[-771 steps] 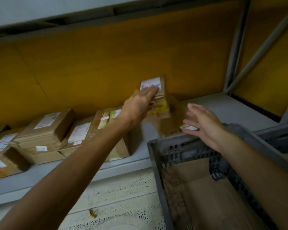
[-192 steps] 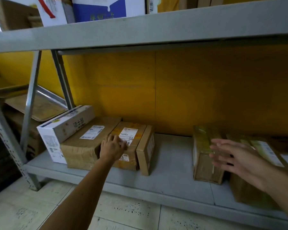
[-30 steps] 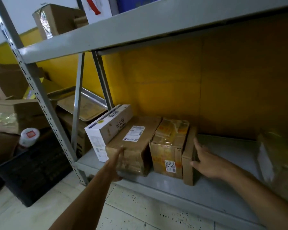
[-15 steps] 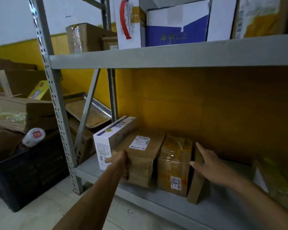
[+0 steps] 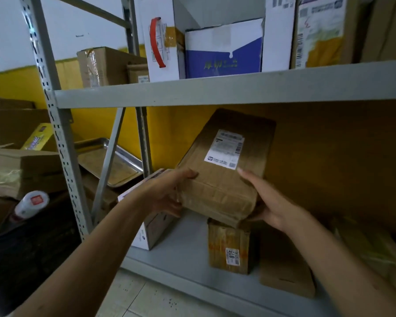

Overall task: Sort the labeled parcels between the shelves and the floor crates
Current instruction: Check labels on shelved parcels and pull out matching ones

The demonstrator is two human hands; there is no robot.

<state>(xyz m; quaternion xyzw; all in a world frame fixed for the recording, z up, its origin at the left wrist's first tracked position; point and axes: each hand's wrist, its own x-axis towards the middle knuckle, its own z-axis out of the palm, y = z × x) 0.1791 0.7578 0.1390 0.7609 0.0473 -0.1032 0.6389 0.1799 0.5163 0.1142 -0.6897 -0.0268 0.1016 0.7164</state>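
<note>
The parcel [image 5: 224, 170] hides most of what sits behind it on the bottom shelf [image 5: 183, 245]. The white box [image 5: 146, 227] at its 8 o'clock shows only its front end, and the taped box [image 5: 229, 245] at 6 o'clock only its front face with a small sticker. The print on the parcel's white label [image 5: 225, 148] is too blurred to read. Boxes on the upper shelf [image 5: 215, 90] are cut off by the top edge.

The left hand [image 5: 167, 193] grips the parcel's near left corner, thumb over the top and fingers curled beneath. The right hand [image 5: 268, 202] holds the near right corner the same way, its lower fingers hidden. The parcel is lifted clear of the bottom shelf, far end tilted up toward 12 o'clock.
</note>
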